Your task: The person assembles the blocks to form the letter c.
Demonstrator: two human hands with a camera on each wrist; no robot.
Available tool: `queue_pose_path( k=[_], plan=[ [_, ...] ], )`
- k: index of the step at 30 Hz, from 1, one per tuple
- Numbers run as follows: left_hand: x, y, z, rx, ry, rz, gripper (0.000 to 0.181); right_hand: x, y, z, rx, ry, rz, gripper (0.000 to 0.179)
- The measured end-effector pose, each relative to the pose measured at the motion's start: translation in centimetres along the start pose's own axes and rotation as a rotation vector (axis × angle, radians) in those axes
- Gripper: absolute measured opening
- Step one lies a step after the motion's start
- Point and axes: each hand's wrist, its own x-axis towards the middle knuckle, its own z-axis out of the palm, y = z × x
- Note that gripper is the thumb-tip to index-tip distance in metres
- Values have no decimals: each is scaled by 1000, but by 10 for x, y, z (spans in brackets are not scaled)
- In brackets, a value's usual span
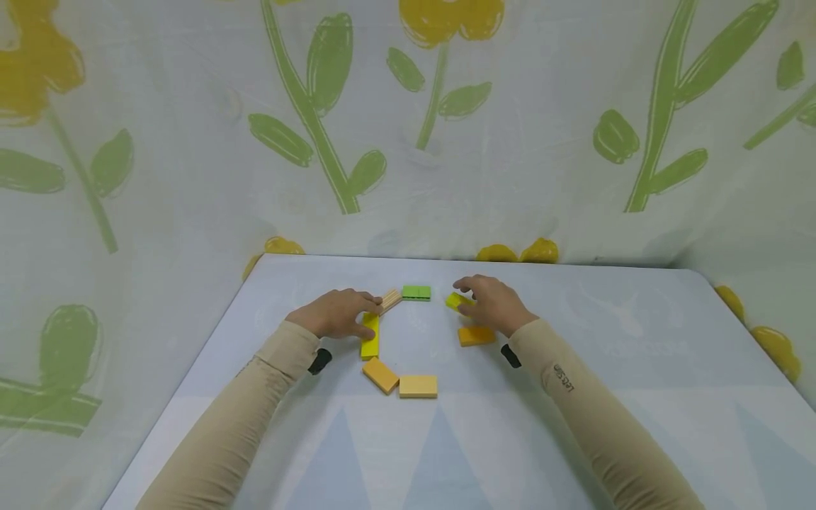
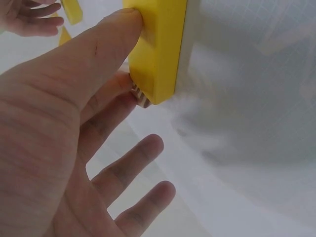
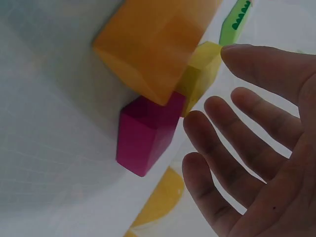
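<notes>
Beige fabric sleeves (image 1: pixel 248 418) are covering both forearms above a white tabletop (image 1: pixel 605 312); beyond, a pale-yellow rectangular block (image 1: pixel 418 386) is lying just beside a light-orange rectangular block (image 1: pixel 381 375); a flat orange block (image 1: pixel 476 337) is lying to the right; the left hand (image 1: pixel 333 312) is resting its thumb on a bright-yellow oblong block (image 1: pixel 370 347), other fingers loosely extended; the right hand (image 1: pixel 499 304) is spreading its fingers near a small yellow block (image 1: pixel 455 300), gripping nothing; a magenta block (image 3: pixel 143 136) is showing beside it; farther off, a brown-striped block (image 1: pixel 391 300) and a green block (image 1: pixel 416 292) are lying; a flower-printed cloth (image 1: pixel 510 177) is hanging behind.
</notes>
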Motion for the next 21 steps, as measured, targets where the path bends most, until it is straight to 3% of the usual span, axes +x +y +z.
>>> queue_pose_path(
  k=[21],
  plan=[
    [0, 0, 1, -13, 8, 5, 55, 9, -1, 10, 34, -19, 19, 38]
  ],
)
